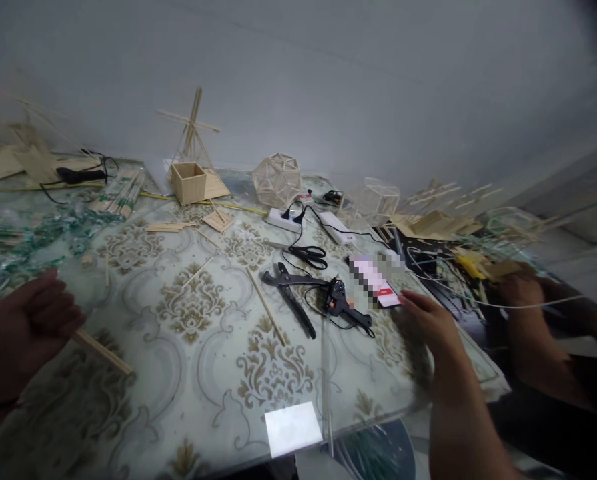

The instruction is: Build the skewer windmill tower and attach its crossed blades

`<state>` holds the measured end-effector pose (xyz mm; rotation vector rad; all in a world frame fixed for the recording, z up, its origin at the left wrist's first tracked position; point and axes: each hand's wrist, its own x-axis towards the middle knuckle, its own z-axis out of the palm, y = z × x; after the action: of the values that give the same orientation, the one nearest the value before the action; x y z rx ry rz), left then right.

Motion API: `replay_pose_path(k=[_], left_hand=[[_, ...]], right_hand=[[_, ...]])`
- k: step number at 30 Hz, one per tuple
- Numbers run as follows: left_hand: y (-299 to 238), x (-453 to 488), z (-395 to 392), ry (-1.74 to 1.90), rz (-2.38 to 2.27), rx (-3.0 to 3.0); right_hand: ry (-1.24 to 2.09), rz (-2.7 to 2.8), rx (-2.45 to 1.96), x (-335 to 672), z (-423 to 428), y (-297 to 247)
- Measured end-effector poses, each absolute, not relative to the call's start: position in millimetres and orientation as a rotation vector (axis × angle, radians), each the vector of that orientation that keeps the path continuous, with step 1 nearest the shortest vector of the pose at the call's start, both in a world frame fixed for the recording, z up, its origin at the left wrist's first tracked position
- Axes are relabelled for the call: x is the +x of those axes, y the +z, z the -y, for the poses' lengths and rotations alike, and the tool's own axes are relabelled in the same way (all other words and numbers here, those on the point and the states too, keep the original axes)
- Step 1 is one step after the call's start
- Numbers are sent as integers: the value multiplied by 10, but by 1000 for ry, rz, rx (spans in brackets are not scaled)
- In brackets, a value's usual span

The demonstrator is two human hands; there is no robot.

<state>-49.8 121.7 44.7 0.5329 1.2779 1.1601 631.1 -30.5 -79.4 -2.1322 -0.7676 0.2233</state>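
The wooden stick lies on the desk at near left, one end inside the loosely closed left grip. The right grip is wide, fingertips touching the phone. Leverage against the desk could snap the thin stick, and a push could drive the phone into the corded tool beside it.

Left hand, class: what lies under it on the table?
A thin wooden stick pokes out from beneath the left hand onto the patterned table. Its other end is covered by the palm.
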Motion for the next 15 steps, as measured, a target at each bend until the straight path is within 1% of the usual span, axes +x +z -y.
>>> replay_pose_path(k=[3,6,15], left_hand=[[583,-372,-1176,1173,-1367,319],[644,-317,-1123,1201,-1323,317],[413,-558,-1189,1141,-1127,434]], right_hand=[[187,805,-2129,6335,299,-811],[178,884,-2116,6351,280,-836],[117,1318,-2091,6340,-38,-842]])
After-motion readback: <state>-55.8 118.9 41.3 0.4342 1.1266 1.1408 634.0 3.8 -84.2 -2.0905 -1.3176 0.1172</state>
